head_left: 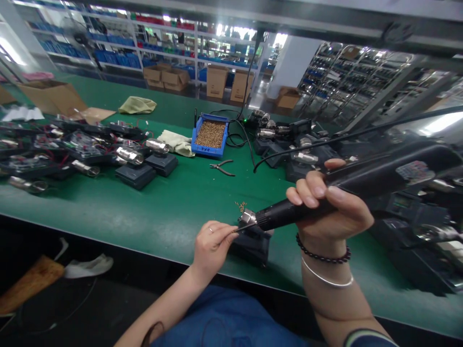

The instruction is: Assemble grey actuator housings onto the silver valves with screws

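My right hand (331,207) is wrapped round a black electric screwdriver (289,212), which points left and slightly down. At the tip of its thin bit (248,227), my left hand (215,243) pinches what looks like a small brass-coloured screw, mostly hidden by the fingertips. Under the bit, a dark housing (255,246) with a silver metal fitting (248,216) lies near the table's front edge. Several loose screws (241,207) are scattered just behind the fitting.
A blue bin (211,152) full of small brass-coloured screws stands farther back, with pliers (223,167) before it. Dark units with metal fittings crowd the left (135,176) and right (427,241). A black cable (347,134) crosses above the right side. Cloths (177,141) lie behind.
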Action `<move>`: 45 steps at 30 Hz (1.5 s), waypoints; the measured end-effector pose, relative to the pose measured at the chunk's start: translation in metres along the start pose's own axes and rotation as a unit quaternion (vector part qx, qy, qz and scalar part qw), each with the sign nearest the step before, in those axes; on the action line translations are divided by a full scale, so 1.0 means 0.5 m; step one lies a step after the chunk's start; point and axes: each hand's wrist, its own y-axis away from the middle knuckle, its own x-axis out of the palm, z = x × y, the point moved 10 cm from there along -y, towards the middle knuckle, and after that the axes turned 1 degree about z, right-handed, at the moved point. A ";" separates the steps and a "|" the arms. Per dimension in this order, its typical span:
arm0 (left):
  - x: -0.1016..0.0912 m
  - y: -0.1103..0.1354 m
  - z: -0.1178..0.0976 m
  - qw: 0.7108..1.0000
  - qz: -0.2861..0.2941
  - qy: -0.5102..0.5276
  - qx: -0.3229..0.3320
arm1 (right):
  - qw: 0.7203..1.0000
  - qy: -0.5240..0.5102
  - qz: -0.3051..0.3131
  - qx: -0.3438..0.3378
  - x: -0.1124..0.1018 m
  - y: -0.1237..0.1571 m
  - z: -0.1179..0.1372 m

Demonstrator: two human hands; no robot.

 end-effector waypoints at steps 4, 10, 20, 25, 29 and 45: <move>0.014 0.024 0.024 0.998 0.061 0.022 -0.013 | 0.999 -0.005 0.051 0.009 0.029 0.014 -0.012; 0.091 0.078 0.120 0.950 0.302 -0.037 -0.070 | 0.989 0.039 0.122 0.069 0.065 0.057 -0.075; 0.220 0.070 0.134 0.871 0.478 0.090 -0.073 | 0.978 0.096 0.147 0.113 0.046 0.079 -0.144; 0.221 0.076 0.147 0.873 0.472 0.095 -0.079 | 0.984 0.086 0.121 0.103 0.043 0.063 -0.117; 0.215 0.072 0.143 0.881 0.456 0.097 -0.078 | 0.981 0.101 0.132 0.100 0.048 0.057 -0.110; 0.045 0.043 0.040 0.976 0.196 0.067 -0.061 | 0.998 0.047 0.040 0.023 0.049 0.054 -0.017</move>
